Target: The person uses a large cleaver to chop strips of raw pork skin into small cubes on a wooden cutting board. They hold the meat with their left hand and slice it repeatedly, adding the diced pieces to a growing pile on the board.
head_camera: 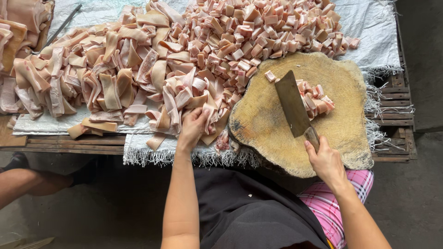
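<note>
My right hand (pixel 324 159) grips the wooden handle of a cleaver (pixel 292 103), whose broad blade lies across a round wooden chopping block (pixel 272 120). A few cut pink meat cubes (pixel 316 97) sit on the block just right of the blade. My left hand (pixel 192 127) reaches into a heap of long pork skin strips (pixel 110 78) left of the block, with its fingers closed around some strips at the heap's near edge. A large pile of small cut pieces (pixel 258 27) lies beyond the block.
The meat lies on a white woven sheet (pixel 369 32) over a slatted wooden pallet (pixel 397 124). More slabs are stacked at the far left (pixel 18 23), beside a metal rod (pixel 62 25). Another person's leg (pixel 23 182) shows at the lower left.
</note>
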